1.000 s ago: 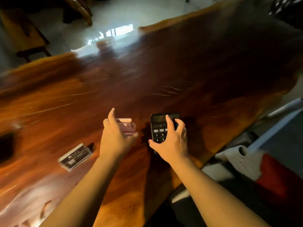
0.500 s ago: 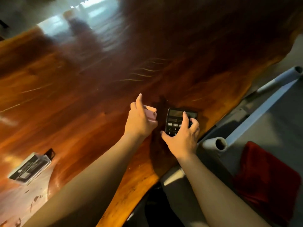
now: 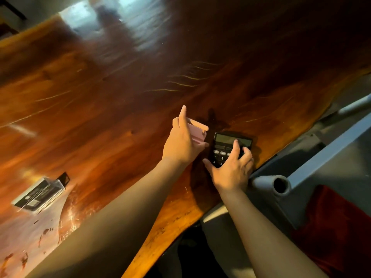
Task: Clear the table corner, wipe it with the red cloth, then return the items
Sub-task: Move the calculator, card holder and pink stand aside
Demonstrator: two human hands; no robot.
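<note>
On the glossy wooden table (image 3: 120, 117), near its right edge, lies a black calculator (image 3: 226, 145). My right hand (image 3: 230, 169) grips its lower half, fingers over the keys. Just left of it, my left hand (image 3: 184, 143) holds a small pink box (image 3: 197, 132), index finger pointing up. The red cloth (image 3: 337, 227) lies off the table at the lower right, on a grey seat.
A clear plastic case with a dark insert (image 3: 39, 194) lies on the table at the far left, near a bright reflection. A grey tube frame (image 3: 281, 184) stands close to the table edge beside my right hand. Floor shows at the top left.
Both hands have carried the pink box and the calculator toward the table's right edge. The view has swung down and right, bringing the red cloth and grey frame into sight.
</note>
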